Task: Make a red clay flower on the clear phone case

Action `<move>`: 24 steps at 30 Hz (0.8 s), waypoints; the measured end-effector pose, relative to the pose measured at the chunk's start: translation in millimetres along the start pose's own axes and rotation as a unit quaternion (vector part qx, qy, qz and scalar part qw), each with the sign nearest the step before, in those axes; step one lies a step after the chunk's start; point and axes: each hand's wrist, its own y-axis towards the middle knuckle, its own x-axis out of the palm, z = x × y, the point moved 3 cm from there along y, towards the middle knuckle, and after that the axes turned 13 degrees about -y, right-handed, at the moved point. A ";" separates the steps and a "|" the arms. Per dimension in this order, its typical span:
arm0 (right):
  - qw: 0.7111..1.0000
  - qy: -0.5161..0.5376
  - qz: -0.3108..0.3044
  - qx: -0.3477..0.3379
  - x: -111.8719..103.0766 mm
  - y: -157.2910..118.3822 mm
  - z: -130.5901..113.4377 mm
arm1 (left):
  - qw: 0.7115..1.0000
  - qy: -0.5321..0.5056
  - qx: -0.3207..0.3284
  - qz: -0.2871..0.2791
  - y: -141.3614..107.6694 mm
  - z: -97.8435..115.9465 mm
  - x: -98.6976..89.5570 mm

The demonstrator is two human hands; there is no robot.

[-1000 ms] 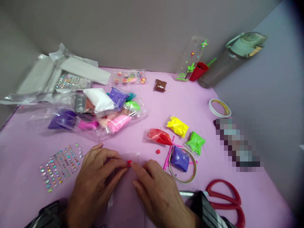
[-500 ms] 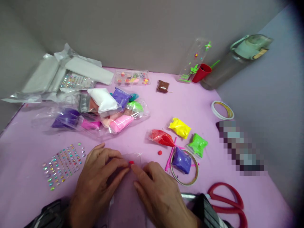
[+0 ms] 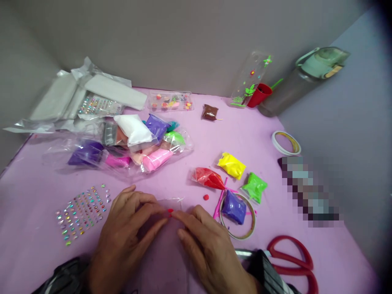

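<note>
A tiny piece of red clay point(image 3: 170, 210) lies at the fingertips of both hands, over a clear plastic case point(image 3: 165, 261) flat on the table. My left hand point(image 3: 128, 232) is closed in a pinch, thumb and forefinger tips at the left side of the clay. From the right, my right hand point(image 3: 208, 245) reaches a stretched forefinger to the clay; its thumb is held apart below. A small red clay ball point(image 3: 206, 197) rests on the table beyond my right hand, near a bag of red clay point(image 3: 208, 178).
Right of my hands are red-handled scissors point(image 3: 290, 255), a tape roll point(image 3: 255, 222) around a purple clay packet point(image 3: 234, 207), and yellow point(image 3: 232, 165) and green packets point(image 3: 255, 187). Left is a gem sticker sheet point(image 3: 82, 212). Behind stand clay bags point(image 3: 134, 143) and a bottle point(image 3: 294, 85).
My right forefinger has shifted slightly and straightened at the red clay, with the right thumb a little farther right. The left hand stays almost still.
</note>
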 end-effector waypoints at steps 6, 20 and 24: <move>1.000 -0.013 0.004 -0.013 1.3 0.3 -0.5 | 1.000 0.002 0.000 -0.003 -3.3 -1.8 1.7; 0.999 -0.017 0.015 -0.032 5.3 -3.4 0.0 | 1.000 0.004 0.006 -0.023 -5.6 -0.7 2.0; 0.999 -0.026 0.020 -0.036 6.9 -4.5 -0.7 | 1.000 0.002 0.003 -0.026 -5.0 -1.4 3.2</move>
